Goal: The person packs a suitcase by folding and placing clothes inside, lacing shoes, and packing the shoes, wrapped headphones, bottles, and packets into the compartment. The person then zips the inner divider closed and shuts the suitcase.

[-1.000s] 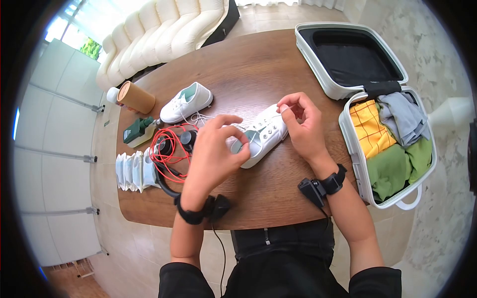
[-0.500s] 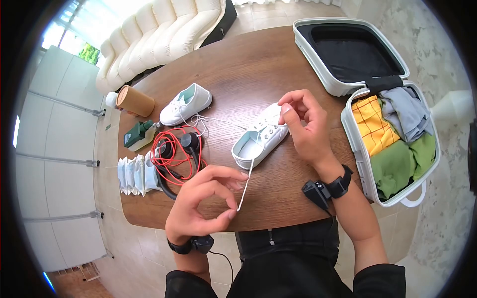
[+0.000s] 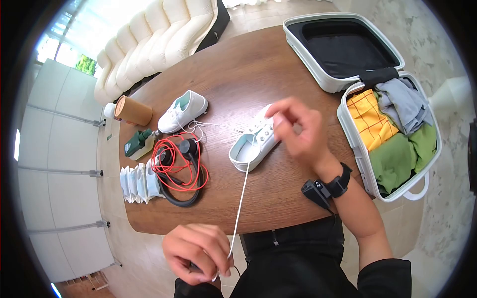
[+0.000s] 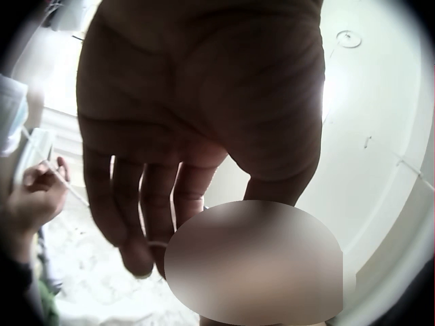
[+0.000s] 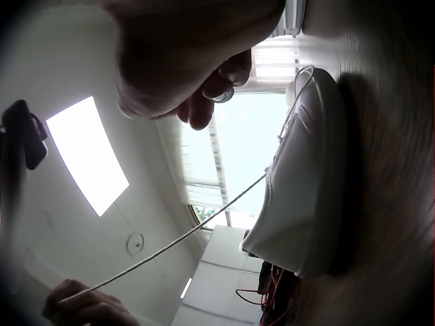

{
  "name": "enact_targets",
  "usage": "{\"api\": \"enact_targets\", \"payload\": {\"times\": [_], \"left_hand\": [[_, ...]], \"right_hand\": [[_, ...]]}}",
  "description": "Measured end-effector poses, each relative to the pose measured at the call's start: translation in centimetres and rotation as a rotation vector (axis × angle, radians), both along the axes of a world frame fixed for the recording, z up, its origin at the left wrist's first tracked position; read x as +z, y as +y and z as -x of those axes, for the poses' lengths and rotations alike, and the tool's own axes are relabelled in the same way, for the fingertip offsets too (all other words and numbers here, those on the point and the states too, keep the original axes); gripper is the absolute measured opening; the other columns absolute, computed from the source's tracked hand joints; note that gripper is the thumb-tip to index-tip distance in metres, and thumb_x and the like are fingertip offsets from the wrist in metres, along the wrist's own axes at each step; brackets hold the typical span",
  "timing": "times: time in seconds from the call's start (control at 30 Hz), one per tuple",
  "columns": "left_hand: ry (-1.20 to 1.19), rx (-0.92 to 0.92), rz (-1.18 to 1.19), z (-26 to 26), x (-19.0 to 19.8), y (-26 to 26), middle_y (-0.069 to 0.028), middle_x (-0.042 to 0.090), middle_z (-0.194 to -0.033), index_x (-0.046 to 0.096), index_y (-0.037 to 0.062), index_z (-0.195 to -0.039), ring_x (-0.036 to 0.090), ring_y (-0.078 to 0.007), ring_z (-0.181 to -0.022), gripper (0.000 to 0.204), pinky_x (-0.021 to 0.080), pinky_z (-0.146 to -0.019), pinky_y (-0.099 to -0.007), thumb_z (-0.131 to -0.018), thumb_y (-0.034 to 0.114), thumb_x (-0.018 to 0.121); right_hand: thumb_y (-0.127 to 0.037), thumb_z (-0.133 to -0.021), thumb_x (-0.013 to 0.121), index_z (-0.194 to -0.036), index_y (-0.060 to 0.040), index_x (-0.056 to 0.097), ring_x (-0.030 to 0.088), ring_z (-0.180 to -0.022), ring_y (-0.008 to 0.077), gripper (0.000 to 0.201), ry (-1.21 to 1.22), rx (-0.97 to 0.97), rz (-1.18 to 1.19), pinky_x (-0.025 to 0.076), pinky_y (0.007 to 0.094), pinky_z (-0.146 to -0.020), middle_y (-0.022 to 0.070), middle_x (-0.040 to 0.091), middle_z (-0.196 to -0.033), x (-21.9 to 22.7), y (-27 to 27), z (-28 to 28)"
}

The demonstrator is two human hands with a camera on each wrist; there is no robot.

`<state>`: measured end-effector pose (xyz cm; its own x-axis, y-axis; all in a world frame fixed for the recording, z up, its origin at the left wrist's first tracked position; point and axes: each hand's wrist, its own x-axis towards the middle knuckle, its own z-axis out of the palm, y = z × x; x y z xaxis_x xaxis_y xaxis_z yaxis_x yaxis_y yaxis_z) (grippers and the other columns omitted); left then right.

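Note:
A white lace [image 3: 242, 198] runs taut from the near white shoe [image 3: 271, 144] down to my left hand [image 3: 198, 252], whose curled fingers grip it below the table's front edge. My right hand [image 3: 302, 131], blurred, hovers by the shoe's toe end with bent fingers. In the right wrist view, a gap shows between that hand [image 5: 197, 61] and the shoe [image 5: 306, 176], with nothing visible in its fingers. The left wrist view shows the left palm [image 4: 204, 95] and part of the lace [image 4: 58, 175]. The other white shoe [image 3: 184, 111] stands behind, its lace loose beside it.
Headphones [image 3: 186, 201] with a red cable [image 3: 171, 174], several white packets [image 3: 139, 183], a green bottle [image 3: 139, 143] and a brown canister [image 3: 133, 110] are at the left. An open suitcase [image 3: 342, 124] of folded clothes lies at the right.
My left hand has moved from above the shoe down toward my body, drawing the lace out into a long straight line. The right hand has stayed near the shoe's toe end.

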<state>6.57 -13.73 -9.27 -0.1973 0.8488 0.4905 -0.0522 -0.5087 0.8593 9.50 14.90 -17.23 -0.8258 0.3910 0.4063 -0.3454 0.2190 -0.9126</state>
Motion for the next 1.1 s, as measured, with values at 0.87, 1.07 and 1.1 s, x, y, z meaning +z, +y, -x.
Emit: {"api": "enact_targets", "payload": {"times": [0.87,1.07,1.1], "left_hand": [[0.602,0.552,0.804,0.3,-3.3,4.3,-0.0154,0.065,-0.093,0.068,0.0019,-0.111,0.063,-0.0354,-0.088,0.023,0.050,-0.079,-0.0420,-0.088,0.008,0.068],[0.522,0.566,0.754,-0.7,-2.0,3.7,-0.0119,0.060,-0.086,0.067,0.0033,-0.090,0.058,-0.0315,-0.079,0.010,0.047,-0.072,-0.0399,-0.097,0.010,0.064],[0.524,0.546,0.752,-0.8,-2.0,3.5,-0.0108,0.059,-0.085,0.066,0.0041,-0.086,0.056,-0.0299,-0.077,0.014,0.046,-0.070,-0.0385,-0.098,0.011,0.065]], "right_hand": [[-0.015,-0.095,0.068,-0.092,-0.0041,0.073,0.063,-0.058,0.0104,0.013,-0.154,1.149,0.272,0.047,0.0261,-0.055,0.0007,0.070,-0.071,2.9,-2.3,-2.8],[-0.022,-0.104,0.059,-0.112,-0.0039,0.066,0.068,-0.061,0.0171,0.021,-0.284,0.774,0.156,0.052,0.0305,-0.060,0.0096,0.068,-0.067,2.0,-3.3,-1.9],[-0.025,-0.106,0.057,-0.116,-0.0046,0.064,0.069,-0.062,0.0276,0.024,-0.234,0.719,0.037,0.053,0.0388,-0.062,0.0140,0.068,-0.068,1.4,-3.6,-1.9]]}}
